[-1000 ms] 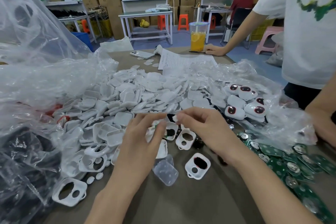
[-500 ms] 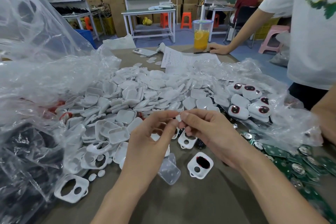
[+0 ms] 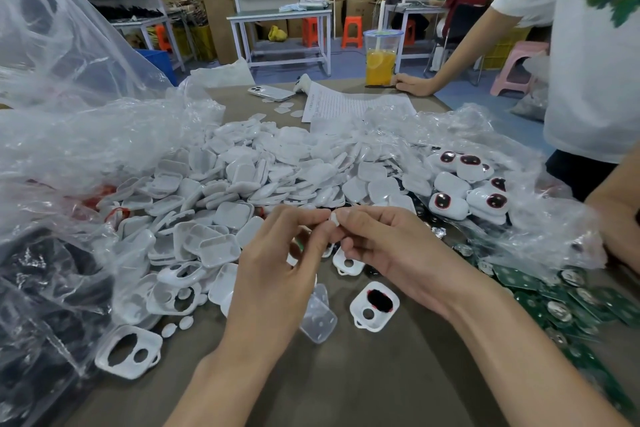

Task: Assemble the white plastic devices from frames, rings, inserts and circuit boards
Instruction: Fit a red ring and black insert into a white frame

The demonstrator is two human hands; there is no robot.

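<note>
My left hand (image 3: 277, 267) and my right hand (image 3: 388, 250) meet at their fingertips above the table and together pinch a small white plastic piece (image 3: 334, 218). Below them lie a white frame with a dark insert (image 3: 374, 306), a clear plastic cover (image 3: 317, 317) and another white frame (image 3: 348, 263). An empty white frame (image 3: 129, 352) sits at the lower left. A big heap of white shells (image 3: 249, 180) fills the middle of the table. Green circuit boards (image 3: 568, 308) lie at the right.
Finished white devices with dark lenses (image 3: 467, 184) rest on clear plastic wrap at the right. Crumpled plastic bags (image 3: 69, 135) crowd the left. A drink cup (image 3: 381, 57), a phone (image 3: 270, 93) and a paper sheet (image 3: 349, 106) sit at the far edge, where another person (image 3: 588, 55) stands.
Both hands have risen slightly from the frames on the table and drawn their fingertips together around the small white piece.
</note>
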